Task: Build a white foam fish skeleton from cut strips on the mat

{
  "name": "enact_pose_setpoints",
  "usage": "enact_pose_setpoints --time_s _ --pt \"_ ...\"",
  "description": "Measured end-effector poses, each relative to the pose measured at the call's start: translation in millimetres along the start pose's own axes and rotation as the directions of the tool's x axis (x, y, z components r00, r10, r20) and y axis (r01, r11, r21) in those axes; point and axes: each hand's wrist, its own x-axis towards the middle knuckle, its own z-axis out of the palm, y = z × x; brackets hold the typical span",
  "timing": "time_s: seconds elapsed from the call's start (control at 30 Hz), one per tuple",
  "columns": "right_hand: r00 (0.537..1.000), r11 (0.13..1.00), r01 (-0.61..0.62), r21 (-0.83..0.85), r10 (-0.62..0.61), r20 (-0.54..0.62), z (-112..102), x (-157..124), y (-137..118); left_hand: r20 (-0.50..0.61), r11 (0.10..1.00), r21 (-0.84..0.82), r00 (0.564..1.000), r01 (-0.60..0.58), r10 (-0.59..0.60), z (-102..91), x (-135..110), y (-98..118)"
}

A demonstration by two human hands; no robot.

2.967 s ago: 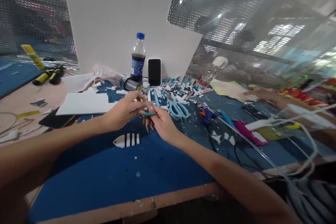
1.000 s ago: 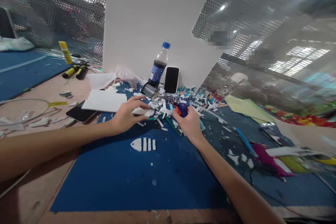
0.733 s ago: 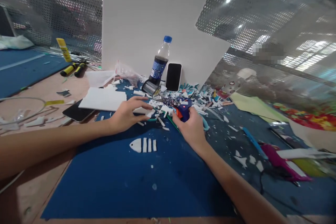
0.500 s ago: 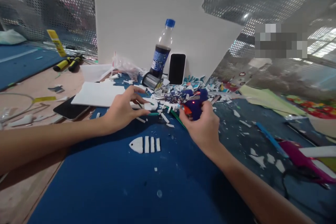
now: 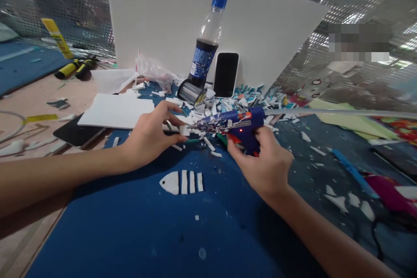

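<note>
My right hand [image 5: 265,156] is closed round the grip of a blue glue gun [image 5: 228,122], which has a lit red light and white scraps stuck along its barrel. A long clear glue stick [image 5: 312,112] sticks out of its back. The nozzle points left and appears to meet a small white foam piece [image 5: 184,130] pinched between the thumb and fingers of my left hand [image 5: 153,132]. Below on the blue mat lie a rounded white fish-head piece [image 5: 170,183] with a black dot and, to its right, several short white strips [image 5: 192,182].
Behind the hands, white scraps surround a cola bottle [image 5: 204,52], a wire spool [image 5: 192,92] and an upright phone [image 5: 226,74]. A white foam sheet [image 5: 114,110] overlaps a dark phone [image 5: 76,132] at left. Blue [image 5: 355,173] and magenta tools lie right.
The glue gun has turned level and its nozzle has come up to the white piece in my left hand. The camera view has shifted slightly.
</note>
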Motion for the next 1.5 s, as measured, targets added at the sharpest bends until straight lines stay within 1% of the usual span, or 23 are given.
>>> enact_pose_setpoints --time_s 0.23,0.43,0.8,1.2,1.43,1.5 --pt "1.0 0.999 0.022 -0.037 -0.022 -0.002 0.4 -2.7 0.7 0.003 1.0 -0.006 1.0 -0.015 0.015 1.0 1.1 -0.2" --pt "1.0 1.0 0.028 -0.01 -0.028 0.002 -1.1 -0.2 0.0 0.002 0.999 -0.012 1.0 -0.03 0.03 2.0 1.3 -1.0" --pt "0.999 0.999 0.045 0.023 -0.046 0.026 -4.2 2.8 -1.8 0.002 1.0 0.006 1.0 -0.017 0.017 1.6 0.6 -4.4" --pt "0.999 1.0 0.03 -0.005 -0.029 0.045 -6.1 2.4 -2.1 -0.01 1.0 0.007 1.0 -0.004 0.004 0.5 1.1 -1.7" --pt "0.999 0.999 0.035 -0.005 -0.035 0.014 -5.4 5.0 -2.1 -0.009 1.0 -0.013 1.0 0.002 -0.002 0.5 1.3 0.6" --pt "0.999 0.999 0.029 -0.016 -0.029 0.023 -5.7 4.4 -1.9 -0.01 1.0 -0.012 1.0 -0.007 0.007 0.2 1.0 -0.7"
